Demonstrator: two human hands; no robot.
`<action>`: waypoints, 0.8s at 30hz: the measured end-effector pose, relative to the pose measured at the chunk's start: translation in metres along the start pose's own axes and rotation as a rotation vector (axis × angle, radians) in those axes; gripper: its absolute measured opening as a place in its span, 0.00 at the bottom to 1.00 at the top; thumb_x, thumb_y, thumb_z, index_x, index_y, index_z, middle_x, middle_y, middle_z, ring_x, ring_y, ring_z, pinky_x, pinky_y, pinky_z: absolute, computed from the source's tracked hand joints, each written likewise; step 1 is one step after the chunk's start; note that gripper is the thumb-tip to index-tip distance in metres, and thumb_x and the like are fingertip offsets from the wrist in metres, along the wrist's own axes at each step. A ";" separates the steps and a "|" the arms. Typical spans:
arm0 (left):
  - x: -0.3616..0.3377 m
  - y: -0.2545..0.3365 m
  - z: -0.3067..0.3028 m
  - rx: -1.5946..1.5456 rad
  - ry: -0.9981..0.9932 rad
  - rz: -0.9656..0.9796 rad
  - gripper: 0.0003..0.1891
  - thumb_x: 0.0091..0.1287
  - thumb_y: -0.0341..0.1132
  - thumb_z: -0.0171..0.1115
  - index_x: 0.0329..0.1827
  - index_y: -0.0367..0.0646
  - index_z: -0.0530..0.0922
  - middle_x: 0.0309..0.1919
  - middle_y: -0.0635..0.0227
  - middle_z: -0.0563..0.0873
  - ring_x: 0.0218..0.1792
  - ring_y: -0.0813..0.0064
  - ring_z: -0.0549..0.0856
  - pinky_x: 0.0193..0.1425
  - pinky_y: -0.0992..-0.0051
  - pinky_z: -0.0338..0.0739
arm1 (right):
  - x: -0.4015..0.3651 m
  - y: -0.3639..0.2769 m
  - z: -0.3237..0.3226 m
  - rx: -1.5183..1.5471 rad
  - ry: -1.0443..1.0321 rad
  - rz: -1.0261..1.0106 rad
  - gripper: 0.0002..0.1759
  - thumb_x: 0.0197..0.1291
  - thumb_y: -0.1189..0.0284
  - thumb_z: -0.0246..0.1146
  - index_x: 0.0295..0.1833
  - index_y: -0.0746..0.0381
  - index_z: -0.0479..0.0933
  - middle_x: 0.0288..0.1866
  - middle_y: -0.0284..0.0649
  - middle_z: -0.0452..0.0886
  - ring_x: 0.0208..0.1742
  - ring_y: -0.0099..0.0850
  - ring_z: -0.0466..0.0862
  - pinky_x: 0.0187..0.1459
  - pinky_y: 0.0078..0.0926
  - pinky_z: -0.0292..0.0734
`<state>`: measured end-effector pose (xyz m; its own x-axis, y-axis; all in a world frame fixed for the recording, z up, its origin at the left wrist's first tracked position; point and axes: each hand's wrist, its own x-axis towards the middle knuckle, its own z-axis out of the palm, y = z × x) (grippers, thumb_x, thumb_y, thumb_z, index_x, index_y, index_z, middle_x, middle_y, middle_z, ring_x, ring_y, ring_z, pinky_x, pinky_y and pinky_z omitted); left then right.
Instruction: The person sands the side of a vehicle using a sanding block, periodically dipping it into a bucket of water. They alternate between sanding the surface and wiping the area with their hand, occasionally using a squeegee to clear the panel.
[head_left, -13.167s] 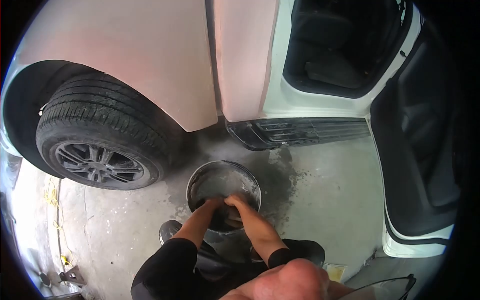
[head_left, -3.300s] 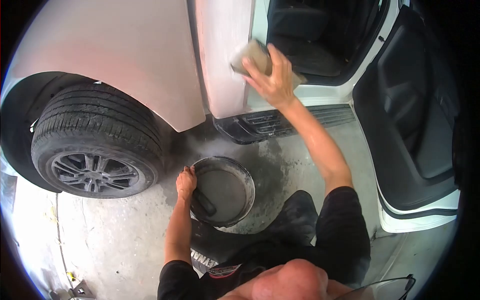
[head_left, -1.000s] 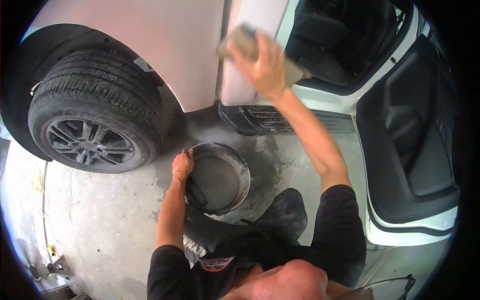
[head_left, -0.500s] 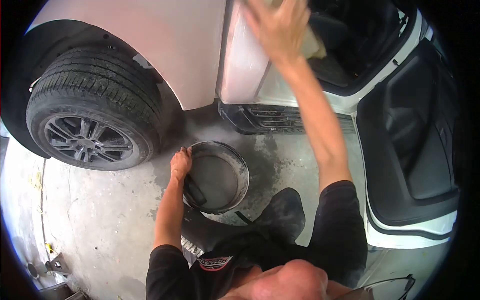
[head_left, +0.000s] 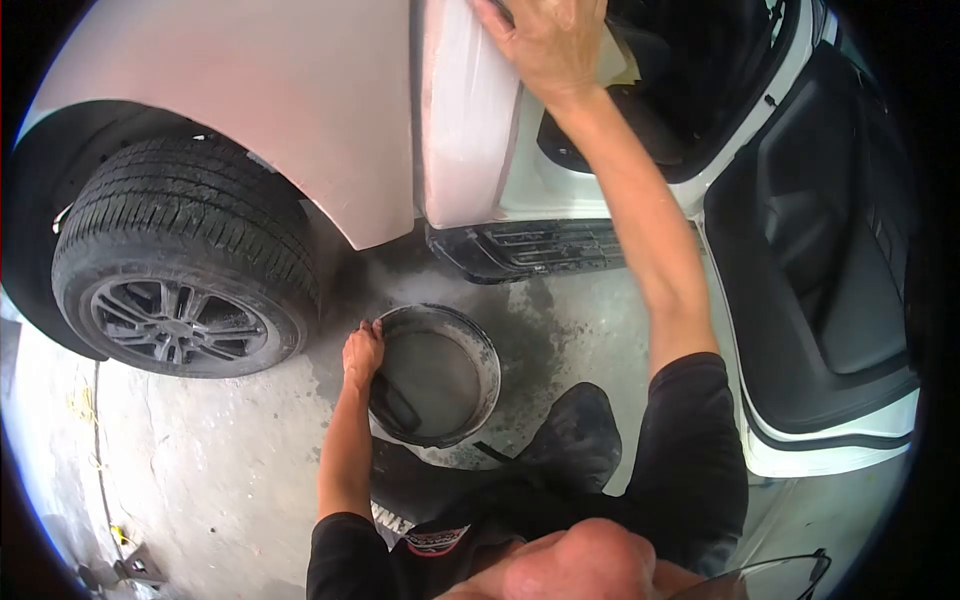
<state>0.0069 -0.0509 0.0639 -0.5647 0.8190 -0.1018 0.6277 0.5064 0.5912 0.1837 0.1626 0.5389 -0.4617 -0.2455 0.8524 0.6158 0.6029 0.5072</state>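
My left hand [head_left: 362,352] is closed over the left rim of a round, dark-walled bucket [head_left: 487,365] on the floor. Cloudy grey liquid [head_left: 440,375] fills its bottom, and a dark shape that I cannot identify shows below my hand inside it. At the top edge of the view, my right hand [head_left: 558,45] lies over the pinkish-white body panel [head_left: 465,150] beside the open doorway. A pale yellow, sheet-like piece [head_left: 622,62] sticks out past this hand, and a dark edge shows by the thumb. The fingertips are out of view.
A black tyre [head_left: 185,215] on an alloy wheel stands at the left under the fender [head_left: 330,100]. The dark running board [head_left: 530,245] is beyond the bucket. At the right hangs the open door [head_left: 830,240]. My bent, dark-clothed leg [head_left: 570,435] is close to the bucket.
My right hand has moved up along the panel, and the yellow piece has moved with it. The left hand stays on the bucket rim. The whole view has shifted slightly.
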 end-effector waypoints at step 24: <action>-0.009 0.006 -0.001 0.075 0.049 0.020 0.28 0.83 0.54 0.42 0.50 0.35 0.80 0.43 0.37 0.88 0.49 0.36 0.87 0.54 0.45 0.81 | -0.011 0.006 0.000 0.055 0.169 -0.077 0.36 0.58 0.61 0.75 0.74 0.38 0.76 0.68 0.57 0.69 0.59 0.50 0.75 0.54 0.48 0.75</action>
<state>0.0155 -0.0557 0.0687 -0.5764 0.8156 -0.0503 0.6762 0.5106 0.5310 0.1923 0.1686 0.5323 -0.3896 -0.4134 0.8230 0.5450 0.6168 0.5678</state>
